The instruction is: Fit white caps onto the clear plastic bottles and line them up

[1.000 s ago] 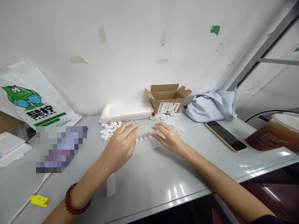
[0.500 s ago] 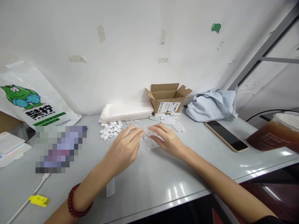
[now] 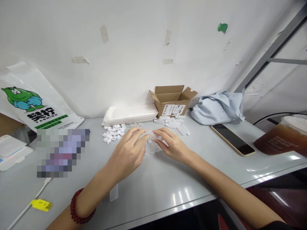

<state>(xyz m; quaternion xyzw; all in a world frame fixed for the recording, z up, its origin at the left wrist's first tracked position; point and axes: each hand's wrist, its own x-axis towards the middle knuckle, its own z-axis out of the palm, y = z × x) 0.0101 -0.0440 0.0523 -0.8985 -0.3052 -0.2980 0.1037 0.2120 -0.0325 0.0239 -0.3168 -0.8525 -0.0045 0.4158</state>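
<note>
My left hand [image 3: 131, 147] and my right hand [image 3: 172, 143] meet fingertip to fingertip over the middle of the table. Between them they pinch a small translucent plastic piece, mostly covered by the fingers. Just below the fingertips, several translucent plastic sleeves [image 3: 152, 149] lie side by side on the table. A heap of small white caps [image 3: 113, 133] rests to the left of my left hand. Behind my right hand are more loose translucent plastic pieces [image 3: 174, 123]. One single translucent strip [image 3: 114, 193] lies under my left forearm, partly hidden.
Along the wall stand a stack of white sheets [image 3: 130, 115], an open cardboard box [image 3: 173, 103] and a bunched blue cloth [image 3: 217, 107]. A phone [image 3: 232, 139] and a drink cup [image 3: 281, 137] are at right. A white bag [image 3: 38, 95] and cable [image 3: 24, 210] are at left.
My left fingers have shifted slightly, with the index finger now further apart from the thumb side and reaching the piece. My right hand has barely moved.
</note>
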